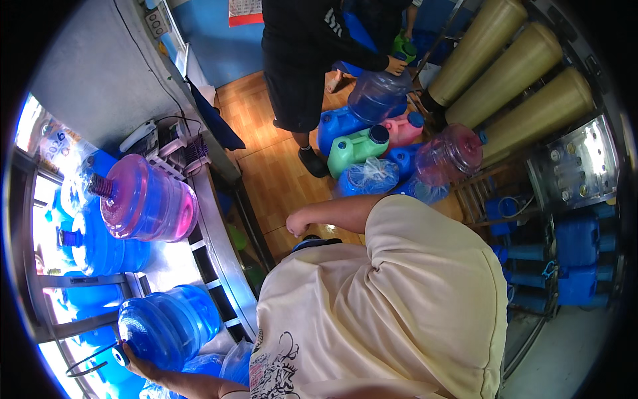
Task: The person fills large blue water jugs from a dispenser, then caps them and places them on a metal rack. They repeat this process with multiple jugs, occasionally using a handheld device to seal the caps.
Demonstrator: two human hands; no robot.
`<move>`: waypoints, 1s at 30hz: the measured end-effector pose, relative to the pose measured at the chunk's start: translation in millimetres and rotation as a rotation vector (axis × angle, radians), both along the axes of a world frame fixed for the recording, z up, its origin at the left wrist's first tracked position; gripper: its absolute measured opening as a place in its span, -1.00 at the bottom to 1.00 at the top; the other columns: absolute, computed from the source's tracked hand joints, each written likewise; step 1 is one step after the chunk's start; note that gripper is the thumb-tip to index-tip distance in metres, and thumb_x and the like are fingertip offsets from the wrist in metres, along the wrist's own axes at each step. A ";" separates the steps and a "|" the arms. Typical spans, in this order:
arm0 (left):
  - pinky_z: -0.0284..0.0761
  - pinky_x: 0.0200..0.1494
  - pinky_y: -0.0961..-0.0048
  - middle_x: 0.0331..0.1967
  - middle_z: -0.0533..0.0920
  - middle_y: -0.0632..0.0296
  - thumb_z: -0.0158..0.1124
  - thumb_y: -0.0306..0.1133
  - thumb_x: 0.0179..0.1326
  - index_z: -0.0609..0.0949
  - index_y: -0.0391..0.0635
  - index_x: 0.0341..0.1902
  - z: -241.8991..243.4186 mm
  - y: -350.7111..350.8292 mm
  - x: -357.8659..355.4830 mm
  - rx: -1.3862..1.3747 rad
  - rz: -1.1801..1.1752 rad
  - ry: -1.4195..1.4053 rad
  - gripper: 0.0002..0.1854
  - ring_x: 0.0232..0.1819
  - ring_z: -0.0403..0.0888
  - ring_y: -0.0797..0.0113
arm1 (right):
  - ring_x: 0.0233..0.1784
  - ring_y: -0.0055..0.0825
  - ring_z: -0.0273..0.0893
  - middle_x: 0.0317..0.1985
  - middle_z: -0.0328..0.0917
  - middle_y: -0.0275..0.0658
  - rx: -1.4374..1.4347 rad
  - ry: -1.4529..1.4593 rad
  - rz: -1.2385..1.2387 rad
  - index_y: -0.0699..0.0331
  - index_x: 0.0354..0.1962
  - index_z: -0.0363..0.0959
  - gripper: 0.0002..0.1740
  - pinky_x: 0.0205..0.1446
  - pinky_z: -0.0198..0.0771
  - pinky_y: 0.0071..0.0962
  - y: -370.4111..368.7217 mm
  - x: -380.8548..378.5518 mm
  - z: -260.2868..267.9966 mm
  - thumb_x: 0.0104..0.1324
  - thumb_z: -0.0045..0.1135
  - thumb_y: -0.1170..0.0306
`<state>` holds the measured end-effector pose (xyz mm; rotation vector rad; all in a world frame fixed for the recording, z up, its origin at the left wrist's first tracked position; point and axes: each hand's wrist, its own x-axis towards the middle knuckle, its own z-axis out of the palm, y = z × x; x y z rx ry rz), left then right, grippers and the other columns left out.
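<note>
My left hand (133, 363) grips the capped neck of a clear blue round water jug (172, 324), which lies on its side on the metal counter at lower left. My right hand (297, 224) hangs over the wood-patterned floor, fingers curled, with nothing visible in it. Farther up the counter a pink-tinted clear jug (149, 199) lies with its ribbed neck towards the window, next to another blue jug (109, 249). Plastic-wrapped blue containers (204, 366) are partly hidden behind my left forearm.
A person in black (299, 65) holds a clear jug (379, 95) by its top; another person's hand (408, 34) is at a green container (404, 47). Blue, pink and green containers (356, 149) crowd the floor. Tall tanks (508, 75) and a gauge panel (578, 159) stand right. A metal window frame borders the counter.
</note>
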<state>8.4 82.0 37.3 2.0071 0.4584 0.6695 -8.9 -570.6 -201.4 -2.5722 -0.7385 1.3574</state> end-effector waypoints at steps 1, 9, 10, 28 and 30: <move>0.37 0.33 0.18 0.16 0.63 0.03 0.26 -0.09 0.33 0.61 -0.24 0.21 -0.6 1.4 2.6 0.036 -0.059 -0.008 -0.47 0.18 0.55 0.14 | -0.25 -0.12 0.65 -0.26 0.70 -0.02 0.017 -0.016 0.017 0.36 -0.25 0.69 -0.57 -0.13 0.53 -0.06 -2.1 2.3 4.2 0.32 0.17 0.10; 0.48 0.23 0.17 0.16 0.63 -0.06 0.28 0.02 0.35 0.59 -0.24 0.24 -9.0 -11.3 9.1 -0.087 0.065 -0.039 -0.40 0.12 0.61 0.06 | -0.19 -0.11 0.66 -0.32 0.68 -0.03 0.198 -0.251 -0.189 0.25 -0.21 0.65 -0.66 -0.13 0.50 -0.07 -65.6 56.1 4.7 0.23 0.22 0.15; 0.53 0.19 0.16 0.16 0.62 -0.11 0.29 0.09 0.33 0.55 -0.24 0.28 -9.4 -13.9 3.9 0.029 0.202 0.104 -0.32 0.08 0.64 0.02 | -0.06 -0.08 0.64 -0.22 0.67 -0.01 0.172 -0.192 -0.248 0.24 -0.10 0.61 -0.60 -0.01 0.50 -0.08 -86.8 63.4 0.6 0.29 0.17 0.11; 0.28 0.41 0.06 0.37 0.40 -0.12 0.64 0.16 -0.15 0.30 -0.16 0.46 89.0 -137.6 -272.7 0.783 0.653 0.102 0.15 0.41 0.33 -0.12 | 0.04 -0.18 0.63 -0.05 0.66 0.02 0.066 -0.017 -0.276 0.37 0.11 0.49 -0.48 0.16 0.48 -0.31 -95.4 126.0 -28.8 0.28 0.25 0.24; 0.28 0.41 0.08 0.38 0.40 -0.16 0.68 0.13 -0.25 0.28 -0.10 0.50 92.9 -127.1 -305.2 0.626 0.593 0.275 0.22 0.42 0.34 -0.12 | 0.04 -0.25 0.64 -0.05 0.67 -0.04 0.100 -0.133 -0.162 0.33 0.13 0.49 -0.47 0.15 0.49 -0.33 -59.8 141.1 -12.9 0.29 0.26 0.21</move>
